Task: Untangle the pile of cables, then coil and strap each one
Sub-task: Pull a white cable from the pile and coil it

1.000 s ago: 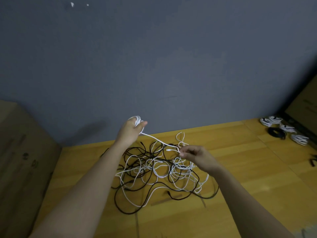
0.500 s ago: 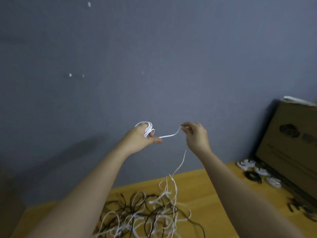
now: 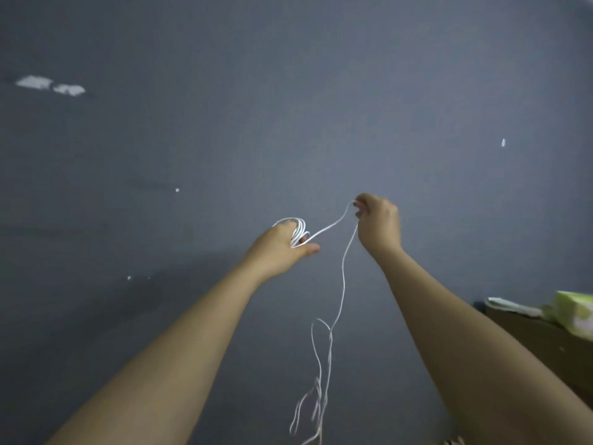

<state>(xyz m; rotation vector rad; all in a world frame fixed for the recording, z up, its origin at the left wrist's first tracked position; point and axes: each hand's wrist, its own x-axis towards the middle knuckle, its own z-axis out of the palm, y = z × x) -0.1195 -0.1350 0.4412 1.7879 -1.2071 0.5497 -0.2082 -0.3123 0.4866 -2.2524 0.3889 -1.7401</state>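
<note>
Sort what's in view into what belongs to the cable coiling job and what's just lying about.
Belongs to the job:
thin white cable, partly coiled
left hand, holding the coil
right hand, pinching the strand

Lying about:
brown cardboard box
light green packet
white paper sheet

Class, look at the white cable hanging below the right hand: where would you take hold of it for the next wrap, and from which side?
Probably the straight single run of the cable just under the right hand, pinched from the side; lower down it loops and doubles.
</note>
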